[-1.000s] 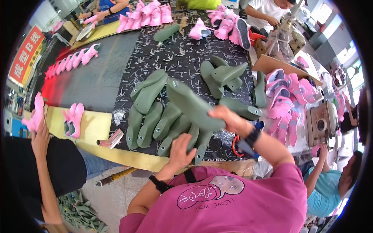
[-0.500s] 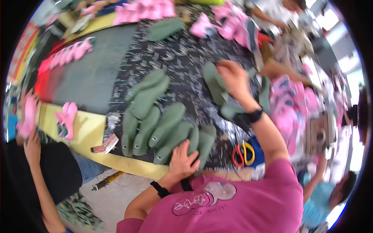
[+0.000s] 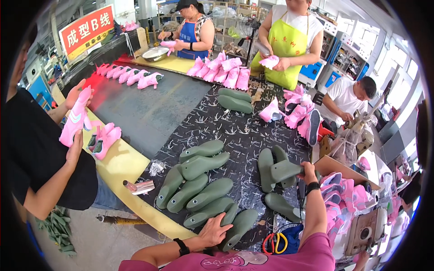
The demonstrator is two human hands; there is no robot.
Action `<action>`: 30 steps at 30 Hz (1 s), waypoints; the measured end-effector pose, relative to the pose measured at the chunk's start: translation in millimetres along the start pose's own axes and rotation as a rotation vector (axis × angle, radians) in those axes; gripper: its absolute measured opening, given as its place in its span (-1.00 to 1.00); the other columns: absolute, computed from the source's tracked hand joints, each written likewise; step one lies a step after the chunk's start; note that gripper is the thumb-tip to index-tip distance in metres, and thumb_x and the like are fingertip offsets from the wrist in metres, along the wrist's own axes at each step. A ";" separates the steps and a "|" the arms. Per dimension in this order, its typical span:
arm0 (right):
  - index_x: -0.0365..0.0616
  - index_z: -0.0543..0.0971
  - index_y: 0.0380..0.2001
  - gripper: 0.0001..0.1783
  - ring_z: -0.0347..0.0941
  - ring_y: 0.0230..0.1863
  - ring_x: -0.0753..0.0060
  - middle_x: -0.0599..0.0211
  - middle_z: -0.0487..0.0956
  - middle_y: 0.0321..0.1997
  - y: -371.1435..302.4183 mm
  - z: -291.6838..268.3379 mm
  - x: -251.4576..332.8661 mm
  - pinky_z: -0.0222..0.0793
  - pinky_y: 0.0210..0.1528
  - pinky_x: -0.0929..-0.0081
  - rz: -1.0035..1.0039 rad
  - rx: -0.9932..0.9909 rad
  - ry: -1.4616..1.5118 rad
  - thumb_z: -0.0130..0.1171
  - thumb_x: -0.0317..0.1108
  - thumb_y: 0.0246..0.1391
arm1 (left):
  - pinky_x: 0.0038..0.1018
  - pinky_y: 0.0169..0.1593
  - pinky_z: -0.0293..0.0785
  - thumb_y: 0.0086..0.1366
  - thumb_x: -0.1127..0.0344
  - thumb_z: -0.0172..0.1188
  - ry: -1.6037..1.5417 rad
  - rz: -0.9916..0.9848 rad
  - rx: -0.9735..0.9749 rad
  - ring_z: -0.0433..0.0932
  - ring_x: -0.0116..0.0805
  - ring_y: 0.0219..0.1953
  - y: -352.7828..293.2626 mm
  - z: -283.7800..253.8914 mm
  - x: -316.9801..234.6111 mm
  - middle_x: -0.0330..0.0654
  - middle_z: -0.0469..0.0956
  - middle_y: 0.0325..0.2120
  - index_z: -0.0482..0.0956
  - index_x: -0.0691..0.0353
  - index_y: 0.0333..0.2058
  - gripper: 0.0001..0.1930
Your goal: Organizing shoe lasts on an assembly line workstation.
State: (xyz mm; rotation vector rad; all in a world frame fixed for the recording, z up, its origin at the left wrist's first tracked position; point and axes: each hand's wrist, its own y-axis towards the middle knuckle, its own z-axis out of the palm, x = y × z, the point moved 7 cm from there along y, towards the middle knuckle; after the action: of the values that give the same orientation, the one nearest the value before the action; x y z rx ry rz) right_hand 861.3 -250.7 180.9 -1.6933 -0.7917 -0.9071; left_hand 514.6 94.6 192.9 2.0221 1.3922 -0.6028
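Note:
Several dark green shoe lasts [image 3: 205, 167] lie in a loose cluster on the black patterned work surface. My left hand [image 3: 216, 231] rests among the nearest of them, fingers spread, touching a small last [image 3: 229, 214] and close to the large last [image 3: 241, 229] beside it. On the right, my right hand [image 3: 309, 173] closes round the end of a green shoe last [image 3: 286, 170], held level above other lasts. Under and beside it lie another last [image 3: 266, 167] and, nearer me, a single last [image 3: 281, 205].
Red-and-yellow-handled scissors [image 3: 275, 243] lie by the near edge. Pink shoe uppers [image 3: 339, 198] are piled at right, with more uppers [image 3: 221, 70] at the far side. A co-worker at left holds a pink upper [image 3: 76, 117]. Other people work beyond the table.
The view has swung up, showing more of the far side. My right hand now grips a last and holds it out level. My left hand stays on the near lasts.

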 end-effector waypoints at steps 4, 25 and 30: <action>-0.14 0.45 -0.29 -0.71 0.44 -0.41 0.22 0.22 0.46 -0.37 -44.7 -9.9 10.4 0.44 -0.40 0.19 -0.085 0.118 0.118 0.11 -0.27 -0.14 | -0.12 0.06 0.19 0.05 0.28 0.16 0.044 0.028 0.016 0.27 0.19 0.04 2.9 3.4 -2.0 0.28 0.13 0.09 0.46 0.10 -0.02 -0.56; -0.31 0.48 -0.28 -0.76 0.50 -0.45 0.29 0.16 0.54 -0.35 -203.1 83.1 -74.2 0.47 -0.46 0.49 0.164 0.476 0.215 0.06 -0.34 0.04 | -0.11 0.17 0.07 0.14 0.21 0.10 0.127 -0.015 0.105 0.09 0.18 0.18 -1.7 9.9 2.5 0.27 0.04 0.15 0.26 0.05 0.14 -0.45; -0.33 0.46 -0.30 -0.76 0.43 -0.27 0.35 0.18 0.48 -0.24 -157.2 148.0 0.2 0.46 -0.27 0.41 -0.255 0.656 0.536 0.02 -0.35 0.04 | -0.11 0.17 0.07 0.13 0.22 0.10 0.121 -0.008 0.090 0.11 0.20 0.16 -3.9 5.2 -0.7 0.27 0.03 0.15 0.28 0.05 0.13 -0.46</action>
State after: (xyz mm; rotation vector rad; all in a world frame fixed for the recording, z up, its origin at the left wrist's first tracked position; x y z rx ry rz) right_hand 757.7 -66.3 224.3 -0.7420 -0.8201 -1.0625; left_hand 510.6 91.5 188.8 2.1570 1.4673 -0.5638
